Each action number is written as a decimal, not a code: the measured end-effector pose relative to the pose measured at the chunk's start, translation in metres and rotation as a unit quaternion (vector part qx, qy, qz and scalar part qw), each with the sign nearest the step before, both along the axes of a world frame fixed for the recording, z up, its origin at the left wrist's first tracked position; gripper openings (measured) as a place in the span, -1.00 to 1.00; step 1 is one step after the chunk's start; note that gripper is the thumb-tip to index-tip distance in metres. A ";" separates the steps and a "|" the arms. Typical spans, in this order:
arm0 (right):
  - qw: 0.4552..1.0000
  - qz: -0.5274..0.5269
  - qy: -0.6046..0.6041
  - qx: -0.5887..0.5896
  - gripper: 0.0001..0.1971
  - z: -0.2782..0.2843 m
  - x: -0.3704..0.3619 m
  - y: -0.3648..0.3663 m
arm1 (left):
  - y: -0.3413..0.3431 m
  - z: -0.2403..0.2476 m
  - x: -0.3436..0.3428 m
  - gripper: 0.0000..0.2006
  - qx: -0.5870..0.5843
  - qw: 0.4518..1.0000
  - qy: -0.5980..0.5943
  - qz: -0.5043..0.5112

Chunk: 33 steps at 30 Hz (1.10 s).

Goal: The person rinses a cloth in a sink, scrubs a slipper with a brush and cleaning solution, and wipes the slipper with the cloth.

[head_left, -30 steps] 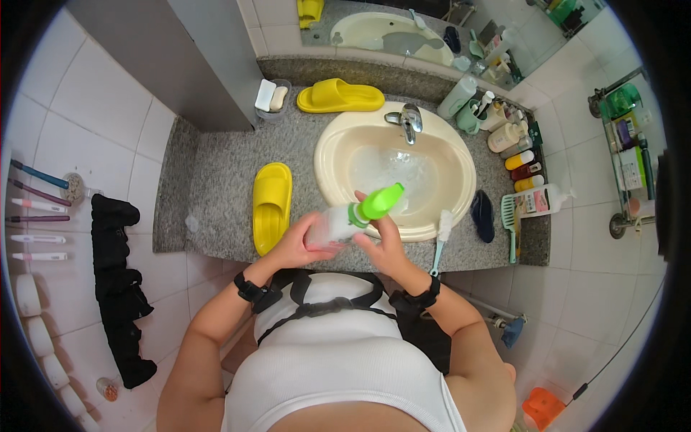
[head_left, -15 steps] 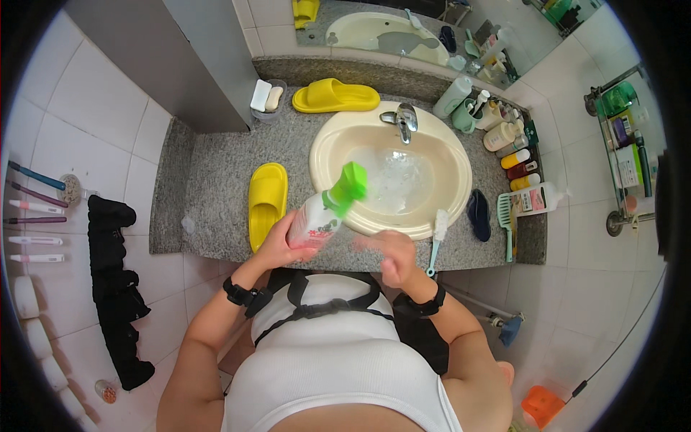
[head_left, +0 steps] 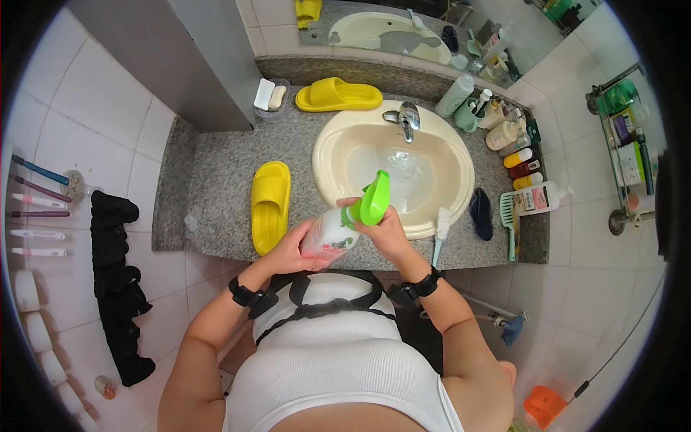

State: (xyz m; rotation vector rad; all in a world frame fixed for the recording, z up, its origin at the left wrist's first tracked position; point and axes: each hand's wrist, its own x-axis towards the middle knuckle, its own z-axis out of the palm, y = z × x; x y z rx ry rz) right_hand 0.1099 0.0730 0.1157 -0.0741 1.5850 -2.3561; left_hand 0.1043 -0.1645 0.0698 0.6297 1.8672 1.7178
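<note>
My left hand (head_left: 291,248) is wrapped round the body of a white bottle (head_left: 332,236) with pink and green print. The bottle tilts up to the right above the counter's front edge, near the sink. Its bright green top (head_left: 376,198) points toward the basin. My right hand (head_left: 389,234) grips the bottle's upper end, with the fingers closed at the base of the green top and partly hidden behind it. In the cream oval sink (head_left: 327,169) lies shallow, slightly foamy water. A yellow slipper (head_left: 271,209) rests on the counter left of the bottle.
A second yellow slipper (head_left: 338,96) lies behind the sink, beside a soap dish (head_left: 272,101). A white-bristled brush (head_left: 441,229) leans at the sink's front right rim, near a dark insole-shaped object (head_left: 481,214). Several bottles (head_left: 506,135) line the right wall. The faucet (head_left: 409,121) stands at the back.
My right hand has moved left and taken hold of the bottle's upper end. The bottle has shifted right and its green top has turned; my left hand keeps its grip.
</note>
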 end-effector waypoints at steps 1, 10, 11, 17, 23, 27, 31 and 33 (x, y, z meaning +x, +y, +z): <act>1.000 0.002 0.000 -0.001 -0.56 0.000 0.000 -0.003 | -0.001 -0.001 -0.001 -0.30 -0.001 1.000 0.000 0.002; 0.997 -0.033 0.060 -0.037 -0.62 0.004 0.008 -0.005 | -0.002 0.004 -0.004 -0.34 -0.043 0.997 0.064 0.001; 0.997 -0.055 0.049 -0.016 -0.62 -0.006 0.009 -0.006 | 0.002 0.003 -0.003 -0.32 -0.084 0.992 0.086 0.027; 0.989 -0.139 0.047 0.022 -0.62 -0.012 0.007 -0.009 | 0.012 0.007 -0.009 -0.24 -0.163 0.972 0.153 0.076; 0.993 -0.067 0.087 0.049 -0.64 0.030 0.024 -0.008 | 0.007 -0.007 -0.023 -0.08 0.051 0.985 -0.153 -0.064; 0.978 -0.036 0.173 0.112 -0.73 0.049 0.035 -0.013 | 0.012 -0.036 -0.029 -0.13 0.070 0.921 -0.337 -0.181; 0.975 -0.030 0.200 0.094 -0.80 0.059 0.032 -0.017 | 0.023 -0.017 -0.023 -0.25 0.050 0.924 -0.281 -0.254; 0.980 -0.042 0.172 0.092 -0.76 0.054 0.033 -0.011 | 0.025 0.003 -0.025 -0.32 0.065 0.894 -0.365 -0.250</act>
